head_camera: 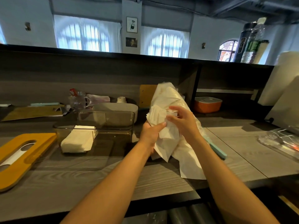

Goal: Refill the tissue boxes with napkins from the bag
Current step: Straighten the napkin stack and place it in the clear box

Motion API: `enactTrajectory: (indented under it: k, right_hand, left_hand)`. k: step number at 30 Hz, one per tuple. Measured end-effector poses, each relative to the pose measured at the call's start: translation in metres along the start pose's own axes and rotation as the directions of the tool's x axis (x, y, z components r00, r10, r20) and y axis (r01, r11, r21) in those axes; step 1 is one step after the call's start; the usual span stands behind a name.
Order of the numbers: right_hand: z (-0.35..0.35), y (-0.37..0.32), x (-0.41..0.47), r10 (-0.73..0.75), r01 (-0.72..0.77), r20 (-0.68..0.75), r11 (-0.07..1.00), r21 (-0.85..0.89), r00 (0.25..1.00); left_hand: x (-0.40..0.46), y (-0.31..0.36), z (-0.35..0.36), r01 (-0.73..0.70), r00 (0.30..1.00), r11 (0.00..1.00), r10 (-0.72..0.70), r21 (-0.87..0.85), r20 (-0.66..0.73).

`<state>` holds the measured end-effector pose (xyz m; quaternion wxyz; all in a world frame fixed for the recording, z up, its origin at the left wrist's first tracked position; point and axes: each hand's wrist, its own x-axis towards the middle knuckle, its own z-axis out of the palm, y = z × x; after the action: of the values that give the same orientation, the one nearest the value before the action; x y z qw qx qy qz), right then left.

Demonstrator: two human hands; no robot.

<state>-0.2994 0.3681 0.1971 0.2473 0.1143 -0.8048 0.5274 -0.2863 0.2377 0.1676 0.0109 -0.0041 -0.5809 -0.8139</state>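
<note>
no readable text, labels or numbers

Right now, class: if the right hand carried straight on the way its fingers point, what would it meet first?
The right hand points left, into the bag of napkins it already touches. Beyond those, probably the left hand's thumb, though depth is unclear.

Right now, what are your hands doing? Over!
Left hand grips white napkins at clear plastic bag; right hand pinches bag. Clear open tissue box part filled. Yellow wooden slotted lid off, lying left. Nothing in the way.
</note>
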Motion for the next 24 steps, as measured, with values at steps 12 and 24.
enactTrajectory:
  k: [12,24]
  right_hand:
    - [0.009,-0.003,-0.003,0.060,-0.067,0.087,0.994,0.081,0.994]
    - [0.006,-0.004,-0.005,0.185,-0.181,0.005,0.954,0.239,0.983]
  left_hand:
    - [-0.007,0.009,-0.001,-0.083,0.985,0.991,0.065,-0.109,-0.157]
    - [-0.014,0.013,0.004,-0.009,0.987,0.989,-0.014,-0.145,-0.157]
